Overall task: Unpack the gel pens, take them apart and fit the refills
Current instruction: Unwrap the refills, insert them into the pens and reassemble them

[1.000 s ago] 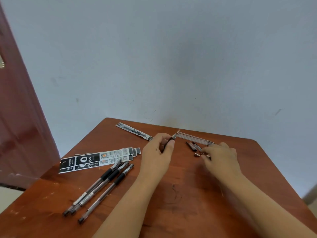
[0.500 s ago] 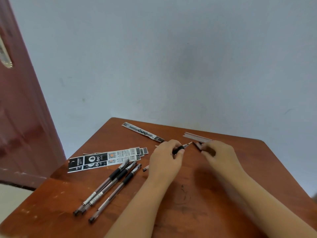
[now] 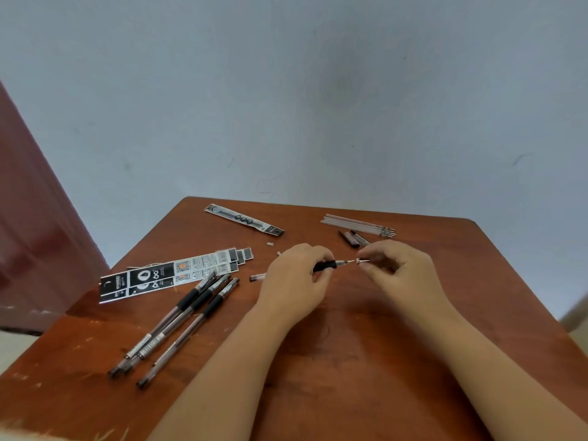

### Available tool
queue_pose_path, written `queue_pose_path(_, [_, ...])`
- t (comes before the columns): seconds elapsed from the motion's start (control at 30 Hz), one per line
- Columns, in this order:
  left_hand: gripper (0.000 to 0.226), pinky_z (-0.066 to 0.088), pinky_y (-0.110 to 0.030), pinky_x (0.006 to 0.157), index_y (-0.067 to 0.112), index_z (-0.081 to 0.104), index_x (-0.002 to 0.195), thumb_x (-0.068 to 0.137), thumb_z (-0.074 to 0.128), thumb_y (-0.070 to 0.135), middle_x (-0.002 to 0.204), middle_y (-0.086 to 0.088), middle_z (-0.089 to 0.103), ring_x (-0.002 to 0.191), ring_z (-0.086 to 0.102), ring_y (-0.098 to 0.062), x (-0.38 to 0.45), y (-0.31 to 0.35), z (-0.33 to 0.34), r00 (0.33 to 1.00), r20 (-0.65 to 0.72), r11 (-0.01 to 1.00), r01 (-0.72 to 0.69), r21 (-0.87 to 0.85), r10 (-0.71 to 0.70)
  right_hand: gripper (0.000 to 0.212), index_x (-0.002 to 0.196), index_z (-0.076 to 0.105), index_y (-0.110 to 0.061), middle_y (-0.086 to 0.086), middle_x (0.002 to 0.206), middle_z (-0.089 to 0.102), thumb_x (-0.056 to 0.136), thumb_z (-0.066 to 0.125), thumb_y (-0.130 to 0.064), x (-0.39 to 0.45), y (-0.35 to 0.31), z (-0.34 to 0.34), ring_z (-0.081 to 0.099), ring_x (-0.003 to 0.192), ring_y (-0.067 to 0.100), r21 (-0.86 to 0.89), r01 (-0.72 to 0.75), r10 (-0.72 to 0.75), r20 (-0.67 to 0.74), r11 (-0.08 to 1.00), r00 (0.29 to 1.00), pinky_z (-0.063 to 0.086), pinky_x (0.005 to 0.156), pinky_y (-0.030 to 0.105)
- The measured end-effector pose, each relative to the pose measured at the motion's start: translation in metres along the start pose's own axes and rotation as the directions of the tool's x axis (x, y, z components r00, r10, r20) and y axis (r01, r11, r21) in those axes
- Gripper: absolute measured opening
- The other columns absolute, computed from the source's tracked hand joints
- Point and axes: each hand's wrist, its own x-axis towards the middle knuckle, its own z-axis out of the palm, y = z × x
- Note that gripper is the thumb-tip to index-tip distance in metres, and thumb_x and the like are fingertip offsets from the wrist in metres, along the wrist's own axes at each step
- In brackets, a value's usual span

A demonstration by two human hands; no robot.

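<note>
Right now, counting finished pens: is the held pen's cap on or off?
Off: the pen in the left hand shows its bare tip.

Plain indoor room, type undetermined — scuffed wooden table set against a bare, marked grey-blue wall; dark red door at left.

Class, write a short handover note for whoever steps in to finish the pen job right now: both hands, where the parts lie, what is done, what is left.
Left hand grips a pen by its black grip. Right hand pinches a small part at that pen's tip.
Three pens lie together at the table's left, beside the opened packaging. Spare refills lie bundled at the far right, loose caps just in front.
Done: pens unpacked. Left: finish this pen; whether the other three are done cannot be told.
</note>
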Motion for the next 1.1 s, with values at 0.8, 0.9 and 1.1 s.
queue_pose_path(0.8, [0.026, 0.029, -0.01, 0.085, 0.012, 0.062, 0.113, 0.089, 0.052, 0.014, 0.11, -0.003, 0.065, 0.105, 0.056, -0.014, -0.0019, -0.0018, 0.0039, 0.978, -0.061, 0.978, -0.202, -0.059, 0.198, 0.027, 0.081, 0.054, -0.037, -0.02, 0.079, 0.057, 0.081, 0.06, -0.01, -0.0008, 0.0018, -0.0051, 0.056, 0.073, -0.006, 0.043, 0.045, -0.052, 0.178, 0.998, 0.983, 0.041, 0.066, 0.001])
queue_pose_path(0.9, [0.026, 0.03, -0.007, 0.083, 0.011, 0.064, 0.109, 0.087, 0.053, 0.017, 0.105, -0.004, 0.067, 0.099, 0.057, -0.011, -0.0024, -0.0024, 0.004, 0.97, -0.09, 0.972, -0.23, -0.05, 0.225, 0.024, 0.077, 0.056, -0.032, -0.018, 0.069, 0.055, 0.082, 0.058, -0.01, -0.0007, 0.0025, -0.0031, 0.052, 0.074, -0.011, -0.004, 0.091, -0.089, 0.176, 0.996, 0.98, 0.039, 0.063, 0.003])
queue_pose_path(1.1, [0.023, 0.032, -0.009, 0.085, 0.007, 0.07, 0.096, 0.077, 0.057, 0.013, 0.09, -0.006, 0.071, 0.088, 0.055, -0.007, -0.0023, -0.0019, 0.0038, 0.967, -0.076, 0.967, -0.248, -0.049, 0.244, 0.035, 0.056, 0.046, -0.026, -0.008, 0.054, 0.045, 0.091, 0.043, -0.032, 0.0021, 0.0053, -0.0045, 0.049, 0.058, 0.002, -0.027, 0.052, -0.044, 0.246, 0.998, 0.968, 0.036, 0.054, 0.015])
